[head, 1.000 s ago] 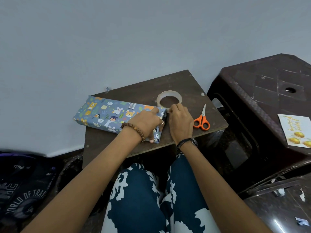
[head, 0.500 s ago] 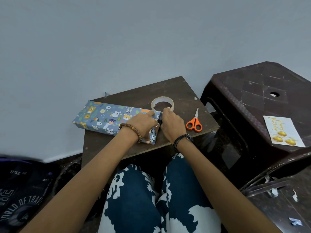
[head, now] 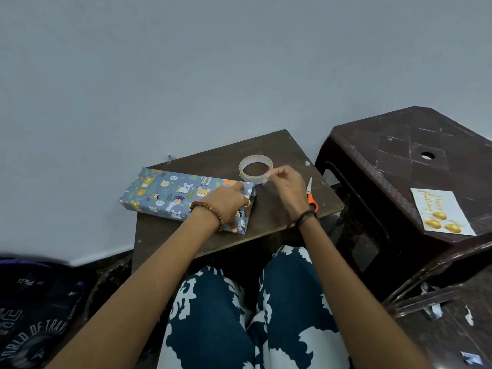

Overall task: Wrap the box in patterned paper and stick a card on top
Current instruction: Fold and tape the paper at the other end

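Fabric [head: 32,339] lies nearest at lower left, dark and printed with "WORLD OF TRAV" — the remaining letters run out of view. Farther out, the left hand [head: 229,202] presses on the right end of the box [head: 170,194], fingers curled over its edge, probably keeping the end fold of the animal-patterned paper flat until tape arrives. The right hand [head: 288,187] pinches what looks like the loose end of the tape roll [head: 256,168], apparently drawing off a strip. Orange-handled scissors [head: 311,198] lie just beside that wrist, ready for cutting. The card [head: 440,213] waits on the stool [head: 399,155] — gold script too blurred to read.
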Motion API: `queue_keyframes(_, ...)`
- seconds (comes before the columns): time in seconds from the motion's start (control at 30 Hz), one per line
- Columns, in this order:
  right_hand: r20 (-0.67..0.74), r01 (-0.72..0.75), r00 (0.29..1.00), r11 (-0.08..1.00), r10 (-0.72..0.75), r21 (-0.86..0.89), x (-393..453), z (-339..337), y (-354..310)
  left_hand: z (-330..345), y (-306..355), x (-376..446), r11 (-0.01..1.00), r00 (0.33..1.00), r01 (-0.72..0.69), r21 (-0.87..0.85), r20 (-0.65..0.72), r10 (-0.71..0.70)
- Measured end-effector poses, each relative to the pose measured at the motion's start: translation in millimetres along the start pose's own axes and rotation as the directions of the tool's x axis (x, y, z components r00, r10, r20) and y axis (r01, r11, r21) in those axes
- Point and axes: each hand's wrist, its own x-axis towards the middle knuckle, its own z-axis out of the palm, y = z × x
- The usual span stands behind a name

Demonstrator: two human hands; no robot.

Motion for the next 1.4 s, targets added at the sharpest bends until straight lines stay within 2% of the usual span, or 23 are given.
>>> queue_keyframes(0.07, 0.017, -0.104, 0.995, 0.974, 0.103, 0.202, -24, 2, 3, 0, 0, -1, 1.000, 1.000, -0.012, 0.010, -0.009, 0.012)
queue_keyframes(0.17, 0.143, -0.248, 0.969, 0.827, 0.203, 0.504, -55, 6, 8, 0, -1, -4, 0.995, 0.995, -0.083, 0.061, -0.044, 0.086)
queue_keyframes(0.27, 0.210, -0.330, 0.944, 0.705, 0.255, 0.627, -68, 6, 12, 0, -2, -4, 0.981, 0.987, -0.158, 0.111, -0.019, 0.161)
queue_keyframes(0.43, 0.217, -0.394, 0.918, 0.693, 0.332, 0.604, -76, 13, 20, -5, 1, 1, 0.969, 0.979, -0.205, 0.135, 0.030, 0.202)
queue_keyframes(0.57, 0.186, -0.389, 0.919, 0.721, 0.348, 0.573, -80, 17, 22, -8, 0, 8, 0.968, 0.969, -0.235, 0.088, 0.098, 0.226)
queue_keyframes(0.87, 0.137, -0.348, 0.934, 0.750, 0.331, 0.562, -86, 23, 23, -10, -2, 16, 0.968, 0.959, -0.252, 0.018, 0.139, 0.247)
queue_keyframes(1.13, 0.105, -0.344, 0.927, 0.707, 0.359, 0.618, -90, 32, 18, -13, 6, 20, 0.968, 0.970, -0.208, 0.137, 0.157, 0.187)
queue_keyframes(1.27, 0.093, -0.338, 0.925, 0.690, 0.367, 0.640, -91, 31, 18, -25, 3, 32, 0.977, 0.952, -0.209, 0.048, 0.239, 0.192)
queue_keyframes(1.4, 0.078, -0.330, 0.923, 0.669, 0.378, 0.666, -92, 32, 19, -32, 1, 41, 0.973, 0.937, -0.231, -0.025, 0.264, 0.229)
